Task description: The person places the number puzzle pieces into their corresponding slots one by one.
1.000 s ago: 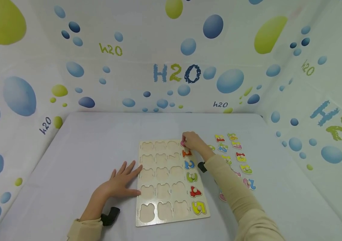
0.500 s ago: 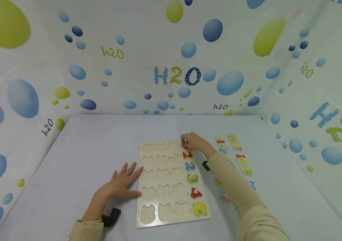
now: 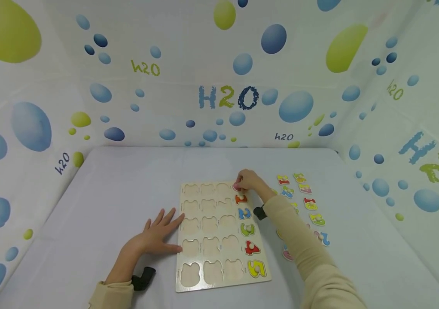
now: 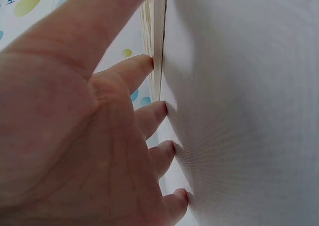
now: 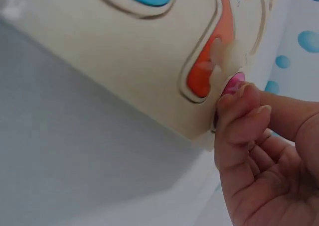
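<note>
My right hand (image 3: 248, 181) pinches a pink puzzle piece (image 5: 233, 84) at the far right corner of a wooden number board (image 3: 204, 288). Fingers cover most of that piece, so its shape is hidden. Just nearer on the board sits an orange-red 1 (image 3: 241, 199), followed by a blue 2 (image 3: 244, 213), a green 3 (image 3: 248, 230), a red 4 (image 3: 252, 248) and a yellow 5 (image 3: 257, 269), each with a knob. Fingers spread, my left hand (image 3: 153, 238) rests on the table, its thumb and forefinger touching the board's left edge.
Several loose number pieces (image 3: 318, 219) lie on the white table (image 3: 126, 184) right of the board, some hidden under my right sleeve (image 3: 300, 240). Unfilled recesses (image 3: 190, 274) take up the board's other columns. A patterned backdrop (image 3: 181, 64) surrounds the table.
The right hand shifts and turns slightly at the same corner, keeping the pink puzzle piece in its fingers. The left hand stays against the board. The head view tilts a little.
</note>
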`<state>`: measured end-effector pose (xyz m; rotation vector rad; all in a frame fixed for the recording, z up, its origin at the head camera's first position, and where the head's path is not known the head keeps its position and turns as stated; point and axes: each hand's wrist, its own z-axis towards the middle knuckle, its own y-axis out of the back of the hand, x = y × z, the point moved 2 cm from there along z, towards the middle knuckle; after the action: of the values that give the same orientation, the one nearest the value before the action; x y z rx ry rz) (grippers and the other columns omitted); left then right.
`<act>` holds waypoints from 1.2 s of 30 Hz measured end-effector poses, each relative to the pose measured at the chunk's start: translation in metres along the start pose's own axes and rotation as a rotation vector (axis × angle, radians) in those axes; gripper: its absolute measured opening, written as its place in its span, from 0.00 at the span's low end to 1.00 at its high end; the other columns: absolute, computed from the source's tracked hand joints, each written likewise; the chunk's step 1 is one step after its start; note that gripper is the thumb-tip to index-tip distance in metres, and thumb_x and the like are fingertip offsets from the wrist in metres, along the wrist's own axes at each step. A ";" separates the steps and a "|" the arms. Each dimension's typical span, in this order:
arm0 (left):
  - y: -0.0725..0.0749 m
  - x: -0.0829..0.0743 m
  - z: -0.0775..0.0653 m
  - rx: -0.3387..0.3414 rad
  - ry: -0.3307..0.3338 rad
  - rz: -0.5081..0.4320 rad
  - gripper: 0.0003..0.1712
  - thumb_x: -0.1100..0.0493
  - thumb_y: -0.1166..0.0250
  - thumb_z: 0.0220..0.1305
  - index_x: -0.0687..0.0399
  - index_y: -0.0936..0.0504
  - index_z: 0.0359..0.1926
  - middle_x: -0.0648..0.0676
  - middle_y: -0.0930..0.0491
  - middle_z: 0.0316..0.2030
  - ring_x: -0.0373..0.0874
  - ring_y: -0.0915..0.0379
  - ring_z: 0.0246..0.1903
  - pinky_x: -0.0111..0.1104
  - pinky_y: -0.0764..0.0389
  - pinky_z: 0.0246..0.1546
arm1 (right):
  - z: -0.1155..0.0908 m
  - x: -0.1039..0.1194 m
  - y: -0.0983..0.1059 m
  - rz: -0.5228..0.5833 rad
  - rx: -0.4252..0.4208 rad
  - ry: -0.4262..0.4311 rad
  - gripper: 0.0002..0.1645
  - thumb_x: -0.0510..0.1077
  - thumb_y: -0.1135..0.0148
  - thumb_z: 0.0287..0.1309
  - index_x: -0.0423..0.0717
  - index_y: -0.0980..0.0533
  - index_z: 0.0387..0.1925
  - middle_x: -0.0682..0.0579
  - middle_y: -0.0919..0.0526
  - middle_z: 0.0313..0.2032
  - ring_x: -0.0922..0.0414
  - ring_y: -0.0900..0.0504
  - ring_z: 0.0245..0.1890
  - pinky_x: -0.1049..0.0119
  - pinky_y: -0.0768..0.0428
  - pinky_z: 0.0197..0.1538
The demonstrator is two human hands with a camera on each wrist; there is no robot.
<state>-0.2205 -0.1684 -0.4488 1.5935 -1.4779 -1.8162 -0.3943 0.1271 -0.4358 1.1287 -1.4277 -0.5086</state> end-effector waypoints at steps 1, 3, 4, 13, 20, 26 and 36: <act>0.000 0.000 0.000 -0.001 -0.002 0.001 0.52 0.42 0.30 0.50 0.58 0.42 0.70 0.68 0.56 0.69 0.68 0.71 0.67 0.66 0.66 0.56 | -0.001 -0.002 0.000 0.041 0.001 -0.004 0.07 0.39 0.38 0.59 0.38 0.25 0.29 0.52 0.22 0.16 0.61 0.23 0.16 0.69 0.25 0.28; 0.000 -0.001 0.000 -0.004 -0.005 0.001 0.52 0.42 0.30 0.50 0.58 0.42 0.70 0.68 0.56 0.69 0.68 0.71 0.66 0.66 0.65 0.56 | -0.003 -0.006 0.000 0.118 0.003 -0.008 0.08 0.40 0.38 0.59 0.37 0.24 0.31 0.52 0.22 0.17 0.61 0.24 0.16 0.69 0.25 0.27; 0.000 -0.001 0.000 -0.005 -0.006 0.000 0.52 0.43 0.30 0.50 0.58 0.42 0.70 0.68 0.56 0.69 0.68 0.71 0.66 0.66 0.65 0.56 | -0.004 -0.007 0.001 0.148 0.002 -0.004 0.08 0.40 0.38 0.60 0.36 0.24 0.31 0.51 0.22 0.17 0.61 0.24 0.17 0.69 0.25 0.27; -0.003 0.000 0.000 0.002 -0.011 0.000 0.52 0.42 0.30 0.49 0.58 0.42 0.69 0.68 0.55 0.69 0.68 0.71 0.66 0.66 0.65 0.56 | -0.011 -0.008 0.005 0.151 -0.034 0.033 0.08 0.39 0.38 0.59 0.35 0.22 0.35 0.49 0.20 0.21 0.58 0.22 0.20 0.66 0.23 0.29; -0.002 0.002 0.000 -0.008 -0.001 0.011 0.52 0.41 0.30 0.49 0.57 0.42 0.70 0.67 0.55 0.69 0.68 0.71 0.67 0.66 0.65 0.56 | -0.007 -0.006 0.003 0.137 0.027 0.077 0.06 0.38 0.40 0.60 0.36 0.22 0.32 0.50 0.21 0.19 0.58 0.23 0.19 0.67 0.23 0.28; 0.001 0.000 0.001 -0.002 -0.007 0.012 0.52 0.41 0.30 0.50 0.57 0.42 0.70 0.68 0.56 0.69 0.68 0.71 0.67 0.66 0.65 0.56 | -0.006 -0.005 0.004 0.112 0.028 0.078 0.04 0.37 0.41 0.61 0.38 0.23 0.32 0.51 0.23 0.19 0.59 0.25 0.18 0.68 0.25 0.27; 0.001 -0.001 0.001 0.004 -0.003 0.008 0.52 0.42 0.30 0.50 0.58 0.42 0.70 0.68 0.56 0.69 0.69 0.71 0.66 0.66 0.65 0.56 | -0.033 -0.027 0.030 0.237 -0.019 0.117 0.18 0.41 0.49 0.68 0.33 0.30 0.53 0.40 0.19 0.31 0.48 0.20 0.28 0.58 0.22 0.34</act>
<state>-0.2215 -0.1678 -0.4475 1.5852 -1.4880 -1.8127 -0.3781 0.1727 -0.4172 0.9434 -1.4287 -0.2833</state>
